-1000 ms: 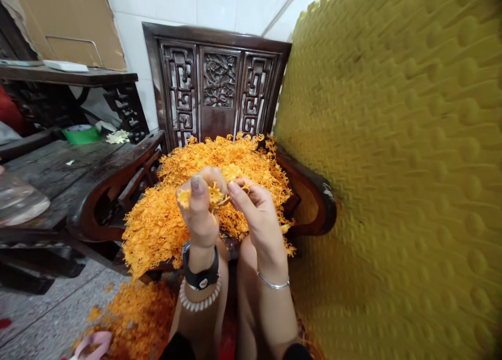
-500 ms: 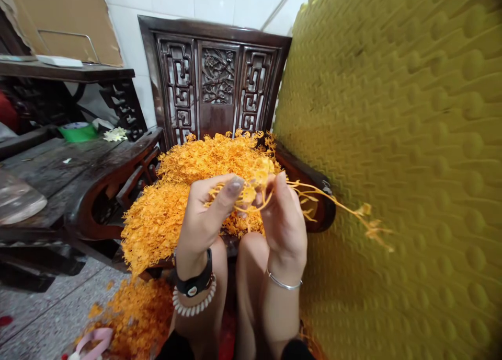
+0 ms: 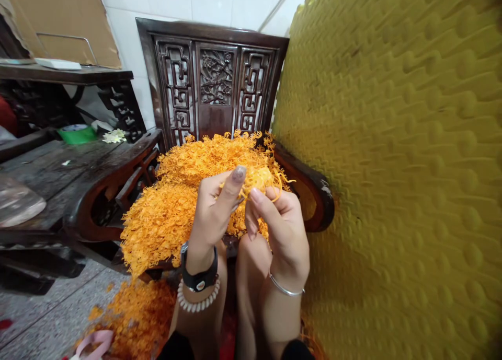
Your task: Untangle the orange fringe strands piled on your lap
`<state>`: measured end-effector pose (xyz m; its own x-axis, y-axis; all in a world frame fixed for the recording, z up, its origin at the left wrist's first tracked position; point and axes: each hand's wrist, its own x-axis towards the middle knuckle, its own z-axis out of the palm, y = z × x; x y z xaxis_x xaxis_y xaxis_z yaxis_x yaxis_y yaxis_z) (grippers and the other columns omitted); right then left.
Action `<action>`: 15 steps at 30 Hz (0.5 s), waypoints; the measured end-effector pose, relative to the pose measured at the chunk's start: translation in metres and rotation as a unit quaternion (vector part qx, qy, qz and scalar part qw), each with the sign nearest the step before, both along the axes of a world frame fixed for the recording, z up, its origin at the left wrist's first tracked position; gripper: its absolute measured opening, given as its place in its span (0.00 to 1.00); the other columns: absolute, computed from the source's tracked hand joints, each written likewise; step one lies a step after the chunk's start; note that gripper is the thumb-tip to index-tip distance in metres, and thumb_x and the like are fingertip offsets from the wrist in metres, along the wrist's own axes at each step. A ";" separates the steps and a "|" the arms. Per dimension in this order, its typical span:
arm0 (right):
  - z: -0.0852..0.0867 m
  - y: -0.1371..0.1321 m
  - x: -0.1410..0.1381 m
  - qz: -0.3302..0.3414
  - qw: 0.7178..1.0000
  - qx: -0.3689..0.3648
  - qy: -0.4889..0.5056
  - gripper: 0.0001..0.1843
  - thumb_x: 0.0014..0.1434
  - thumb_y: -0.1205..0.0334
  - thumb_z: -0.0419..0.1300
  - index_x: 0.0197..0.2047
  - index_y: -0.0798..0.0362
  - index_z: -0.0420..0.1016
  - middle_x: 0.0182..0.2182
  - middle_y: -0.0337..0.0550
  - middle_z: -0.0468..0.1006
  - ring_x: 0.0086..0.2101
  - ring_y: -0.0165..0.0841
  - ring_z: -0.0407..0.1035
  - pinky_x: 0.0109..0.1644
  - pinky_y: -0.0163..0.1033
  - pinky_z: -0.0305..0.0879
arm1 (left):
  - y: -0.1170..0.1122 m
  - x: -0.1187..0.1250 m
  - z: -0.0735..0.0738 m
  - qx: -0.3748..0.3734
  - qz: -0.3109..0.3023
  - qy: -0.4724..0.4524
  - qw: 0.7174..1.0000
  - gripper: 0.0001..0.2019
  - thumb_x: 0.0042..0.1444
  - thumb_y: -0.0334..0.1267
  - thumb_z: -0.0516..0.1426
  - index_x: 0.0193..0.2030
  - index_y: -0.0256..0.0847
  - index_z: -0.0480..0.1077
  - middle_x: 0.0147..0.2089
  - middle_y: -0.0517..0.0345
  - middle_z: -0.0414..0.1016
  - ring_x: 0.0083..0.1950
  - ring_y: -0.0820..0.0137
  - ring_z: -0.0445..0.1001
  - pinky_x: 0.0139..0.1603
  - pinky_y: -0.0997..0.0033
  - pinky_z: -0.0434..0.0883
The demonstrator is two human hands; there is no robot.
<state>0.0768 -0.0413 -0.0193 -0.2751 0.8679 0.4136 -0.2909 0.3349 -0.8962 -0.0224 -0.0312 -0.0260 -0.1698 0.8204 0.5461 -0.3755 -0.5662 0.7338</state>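
Observation:
Above my knees, my left hand (image 3: pixel 215 211) pinches a yellow-orange plastic flower sprig (image 3: pixel 261 180) between thumb and fingers. My right hand (image 3: pixel 285 229) closes on the same sprig from the right, its thumb tip close to the left hand's fingers. The sprig is bunched up, with a thin stem looping over the right fingers. Part of it is hidden behind both hands. Behind them, a large heap of similar orange sprigs (image 3: pixel 160 227) covers the seat of a dark carved wooden chair (image 3: pixel 217 117).
A tall yellow foam mat (image 3: pixel 392 156) stands close on my right. On the left are a dark wooden bench (image 3: pixel 50 166), green tape (image 3: pixel 77 134) and a clear plastic bag (image 3: pixel 19 203). More orange pieces (image 3: pixel 135 318) and a pink loop (image 3: pixel 94 344) lie low at left.
The long stem that trailed out to the right is now gathered into the bunch at my fingers. My right thumb has moved left and in, towards my left hand.

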 end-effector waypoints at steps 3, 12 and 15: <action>-0.001 -0.001 0.006 0.074 0.997 -0.023 0.026 0.20 0.56 0.58 0.55 0.16 0.54 0.58 0.09 0.30 0.61 0.10 0.19 0.54 0.13 0.27 0.51 | -0.005 0.002 0.003 -0.010 -0.032 0.004 0.999 0.21 0.52 0.48 0.56 0.16 0.38 0.58 0.15 0.67 0.47 0.15 0.82 0.45 0.13 0.78 0.42; -0.005 0.002 0.005 0.253 0.934 0.017 0.252 0.22 0.52 0.66 0.53 0.11 0.53 0.49 0.04 0.24 0.47 0.03 0.17 0.42 0.05 0.21 0.44 | -0.009 0.016 0.002 -0.041 -0.227 -0.026 0.973 0.22 0.50 0.50 0.57 0.15 0.37 0.58 0.14 0.67 0.45 0.15 0.82 0.42 0.13 0.77 0.40; -0.005 0.008 0.004 0.312 0.910 0.043 0.269 0.23 0.53 0.67 0.51 0.10 0.53 0.48 0.03 0.25 0.47 0.02 0.16 0.40 0.05 0.19 0.44 | -0.006 0.020 0.000 -0.033 -0.237 -0.076 0.968 0.20 0.50 0.48 0.58 0.16 0.37 0.59 0.14 0.67 0.45 0.14 0.83 0.42 0.12 0.78 0.40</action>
